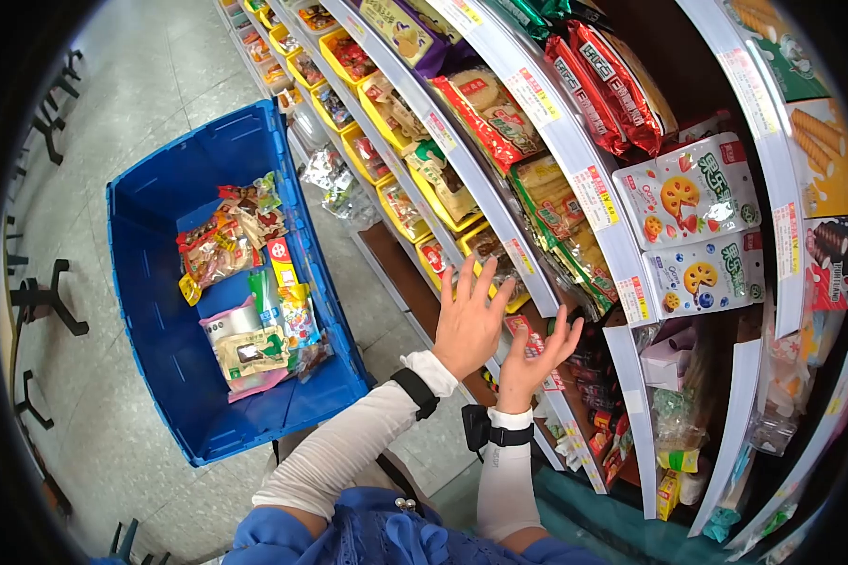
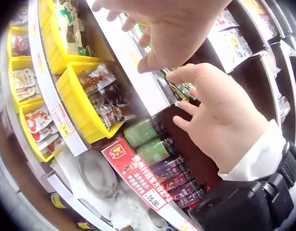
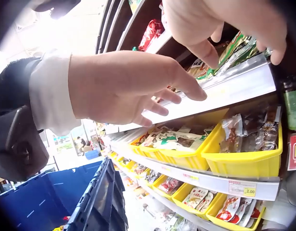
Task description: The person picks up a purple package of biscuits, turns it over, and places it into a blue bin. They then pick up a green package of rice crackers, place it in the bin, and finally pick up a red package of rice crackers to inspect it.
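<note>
My left hand (image 1: 468, 325) hangs in front of the shelves with its fingers spread, holding nothing. Beside it to the right, my right hand (image 1: 532, 369) also has extended fingers and an empty palm. Just beyond both hands are long green-edged snack packs (image 1: 558, 221) on a shelf. A yellow bin (image 1: 485, 247) of small wrapped snacks lies near the left fingertips; in the right wrist view this yellow bin (image 3: 246, 162) stands below the hands. Green cans or jars (image 2: 150, 150) sit low, behind a red price sign (image 2: 137, 174).
On the left, a blue crate (image 1: 141, 282) holds several snack packs, among them a beige pouch (image 1: 252, 350). Shelf edges (image 1: 589, 184) with price labels curve past on the right. White cookie pouches (image 1: 690, 193) and red packs (image 1: 617, 89) fill upper shelves.
</note>
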Demonstrator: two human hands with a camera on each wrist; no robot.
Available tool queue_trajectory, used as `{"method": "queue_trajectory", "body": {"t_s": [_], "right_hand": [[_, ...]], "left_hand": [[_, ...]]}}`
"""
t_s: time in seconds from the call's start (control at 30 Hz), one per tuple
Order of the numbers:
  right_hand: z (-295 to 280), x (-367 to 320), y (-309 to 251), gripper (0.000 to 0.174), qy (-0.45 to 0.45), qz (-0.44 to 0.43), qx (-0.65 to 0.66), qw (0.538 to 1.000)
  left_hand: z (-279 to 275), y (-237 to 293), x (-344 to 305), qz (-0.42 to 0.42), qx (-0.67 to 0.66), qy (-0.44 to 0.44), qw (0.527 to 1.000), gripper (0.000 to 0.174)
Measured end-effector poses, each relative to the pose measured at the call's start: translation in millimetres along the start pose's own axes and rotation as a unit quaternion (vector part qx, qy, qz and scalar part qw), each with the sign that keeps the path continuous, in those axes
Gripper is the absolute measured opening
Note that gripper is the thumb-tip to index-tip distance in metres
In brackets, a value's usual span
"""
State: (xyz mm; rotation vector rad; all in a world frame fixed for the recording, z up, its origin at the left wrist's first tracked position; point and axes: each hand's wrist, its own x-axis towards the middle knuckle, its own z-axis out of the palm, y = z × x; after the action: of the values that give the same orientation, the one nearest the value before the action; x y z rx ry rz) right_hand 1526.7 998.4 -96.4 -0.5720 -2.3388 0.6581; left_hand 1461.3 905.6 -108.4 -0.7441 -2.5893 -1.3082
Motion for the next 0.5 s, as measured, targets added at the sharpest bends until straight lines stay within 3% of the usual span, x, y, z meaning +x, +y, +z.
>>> {"method": "queue_trajectory", "body": {"t_s": [0.03,0.13,0.4,0.5], "right_hand": [[0.6,-3.7,-4.3,0.063,0.000,-0.001,0.005,1.000],[1.1,-16.8,-20.1,0.059,-0.011,0.011,0.039,0.999],[-3.8,-89.1,-57.2,0.049,-0.124,0.030,0.088,0.988],[-0.3,-135.8,-82.4,0.047,-0.182,0.095,0.156,0.966]], "left_hand": [[-3.7,-0.6,-5.0,-0.003,0.010,0.004,1.000,0.042],[-19.1,-3.9,-24.1,-0.017,0.002,-0.005,1.000,0.040],[-86.3,-33.1,-101.4,-0.027,-0.004,-0.043,0.999,0.048],[-129.7,-58.1,-141.0,-0.025,0.011,-0.059,0.998,0.044]]}}
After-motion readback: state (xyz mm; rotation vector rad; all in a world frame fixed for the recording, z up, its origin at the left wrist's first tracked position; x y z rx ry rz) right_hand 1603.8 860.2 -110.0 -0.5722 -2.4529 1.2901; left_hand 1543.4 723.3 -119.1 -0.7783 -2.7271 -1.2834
